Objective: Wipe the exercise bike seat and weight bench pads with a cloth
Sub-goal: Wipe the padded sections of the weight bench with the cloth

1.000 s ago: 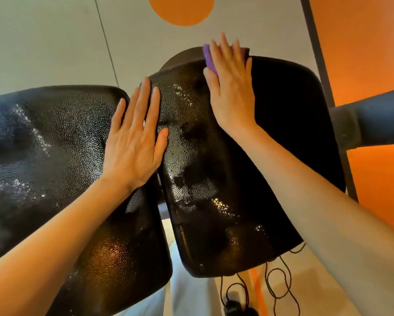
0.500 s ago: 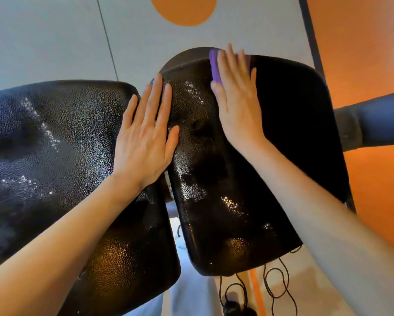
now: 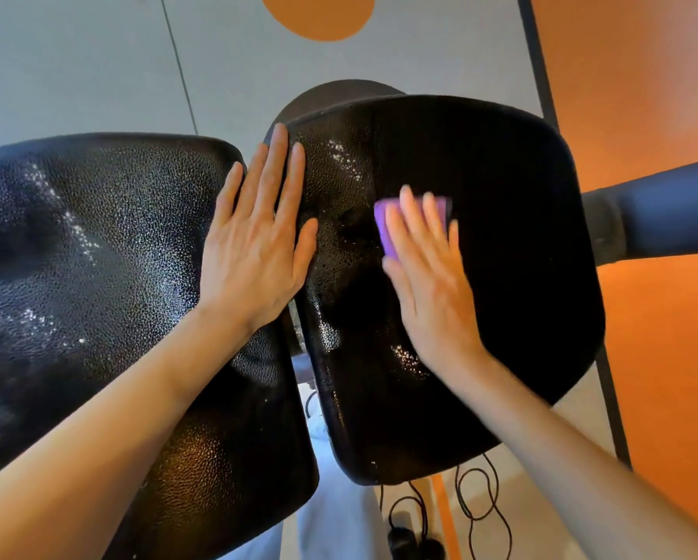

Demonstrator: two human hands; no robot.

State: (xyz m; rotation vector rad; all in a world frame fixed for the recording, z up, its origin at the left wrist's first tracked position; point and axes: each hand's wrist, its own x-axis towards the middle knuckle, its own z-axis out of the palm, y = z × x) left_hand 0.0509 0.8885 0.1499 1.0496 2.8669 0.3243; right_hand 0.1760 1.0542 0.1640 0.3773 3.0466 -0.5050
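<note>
Two black textured bench pads fill the view, a long one on the left and a shorter one on the right, with a narrow gap between them. My right hand lies flat with straight fingers on the right pad's middle, pressing a purple cloth against it; the hand is blurred by motion. My left hand rests flat across the gap, palm on the left pad, fingertips on the right pad's edge. Most of the cloth is hidden under my fingers.
A black padded roller bar juts in from the right. Black cables lie on the floor below the right pad. Behind are a grey wall and an orange panel. White fabric shows through the gap.
My right hand has slid the purple cloth from the top edge of the right pad down to its middle. My left hand has stayed on the gap between the pads.
</note>
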